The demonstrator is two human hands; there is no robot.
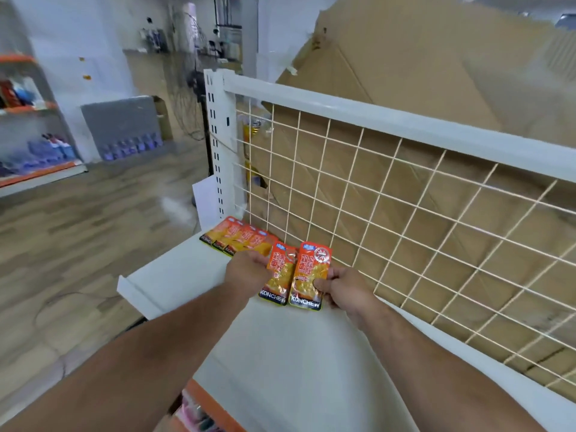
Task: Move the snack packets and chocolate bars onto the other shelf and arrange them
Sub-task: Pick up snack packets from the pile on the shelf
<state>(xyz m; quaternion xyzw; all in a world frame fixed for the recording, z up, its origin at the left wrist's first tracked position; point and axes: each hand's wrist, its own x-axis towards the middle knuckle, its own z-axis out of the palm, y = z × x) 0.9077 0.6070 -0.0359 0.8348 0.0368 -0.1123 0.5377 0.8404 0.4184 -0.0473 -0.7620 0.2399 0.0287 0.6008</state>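
Left hand [246, 272]: fingers [260, 259] curled on left packet [278, 277]. Right hand [346, 289]: thumb and fingers pinch right packet [309, 275]. Two packets, glossy orange foil, flat, rectangular, side by side at the white shelf [296, 353]; contact unclear. 10 o'clock: row of packets [237, 236], at least four, overlapping. 2 o'clock: wire grid [405, 213], cardboard [405, 73] behind.

Shelf [305, 363] lay bare toward the near end, open from the front edge and from above. Grid [405, 213] walled off the whole back, with cardboard [420, 88] behind it. Packet row [237, 240] filled the far corner by the post [218, 135]. Packet pair [293, 275] sat just beside that row.
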